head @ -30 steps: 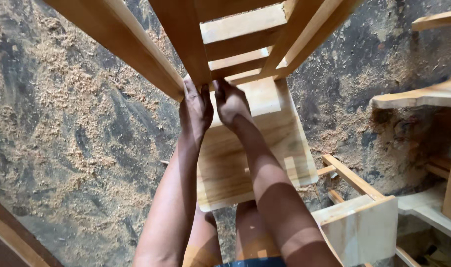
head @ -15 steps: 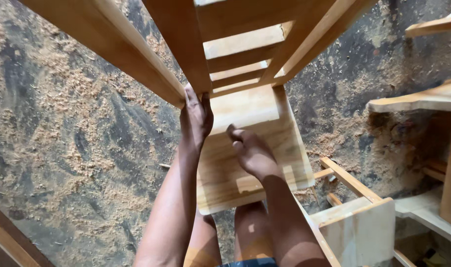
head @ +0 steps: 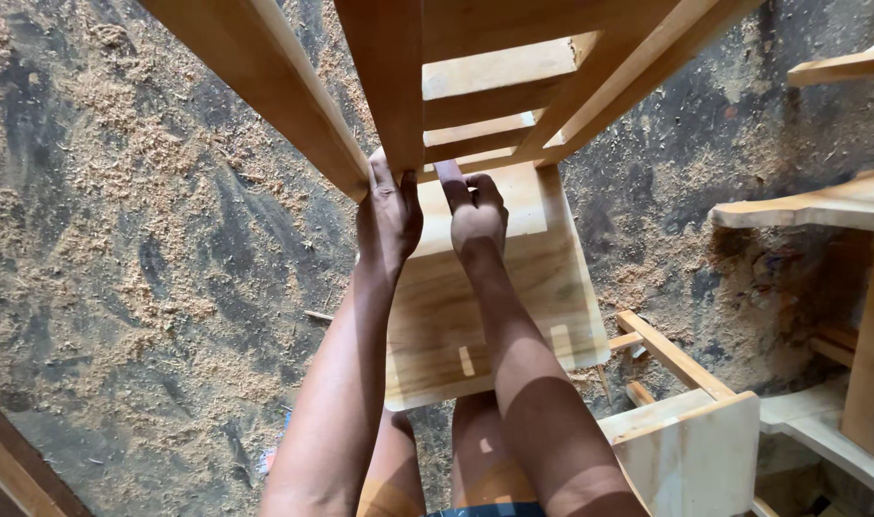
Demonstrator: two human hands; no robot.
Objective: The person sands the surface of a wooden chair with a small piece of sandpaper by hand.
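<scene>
Head view: left hand (head: 389, 215) clasped on pale wooden chair frame's (head: 389, 86) leg end; right hand (head: 477, 215), fingers (head: 451, 182) curled, against adjacent rail. Frame raised above sawdust-strewn floor (head: 140, 249), seat panel (head: 494, 297) fitted; finishing outstanding, apparently.

Bright daylight, sharp shadows, slightly blurred edges

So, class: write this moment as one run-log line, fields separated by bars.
left hand: grips wooden chair frame | right hand: finger up against frame | seat board: below hands | floor: sawdust-covered
</scene>
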